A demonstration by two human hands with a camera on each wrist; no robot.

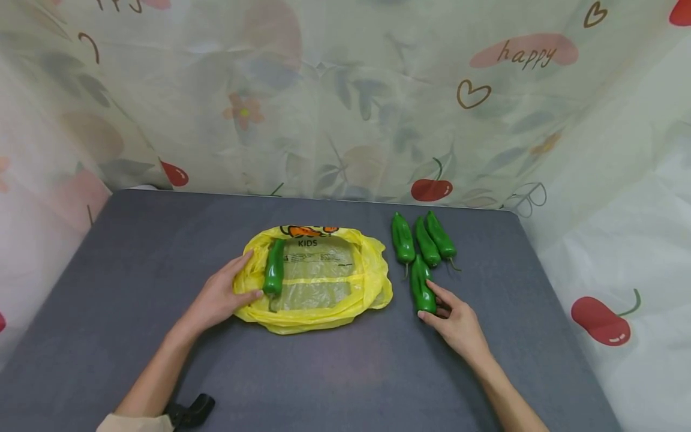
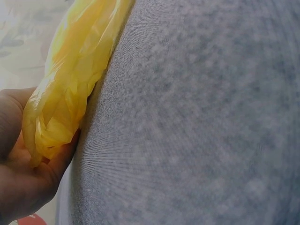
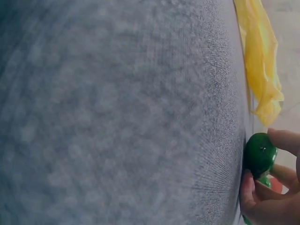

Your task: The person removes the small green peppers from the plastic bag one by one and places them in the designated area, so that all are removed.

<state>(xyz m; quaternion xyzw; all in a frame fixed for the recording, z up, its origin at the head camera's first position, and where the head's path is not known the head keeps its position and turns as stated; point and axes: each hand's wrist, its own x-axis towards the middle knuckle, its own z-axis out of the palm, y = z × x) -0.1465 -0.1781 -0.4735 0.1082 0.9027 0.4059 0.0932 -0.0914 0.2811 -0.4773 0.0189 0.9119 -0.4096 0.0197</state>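
Observation:
A yellow plastic bag (image 1: 372, 282) lies spread open on the table, with one green pepper (image 1: 274, 268) inside along its left side. My left hand (image 1: 218, 297) holds the bag's left edge, the thumb over the rim beside that pepper. In the left wrist view the fingers reach around the crumpled end of the bag (image 2: 70, 93). To the right of the bag, my right hand (image 1: 456, 324) grips another green pepper (image 1: 421, 282) between thumb and fingers. The right wrist view shows the rounded end of this pepper (image 3: 259, 152), close to the table surface.
Three more green peppers, a left one (image 1: 402, 239), a middle one (image 1: 427, 243) and a right one (image 1: 441, 236), lie close together just beyond the gripped pepper. The grey table (image 1: 335, 384) ends at a patterned curtain (image 1: 324, 120) behind. A black strap (image 1: 191, 411) is near my left sleeve.

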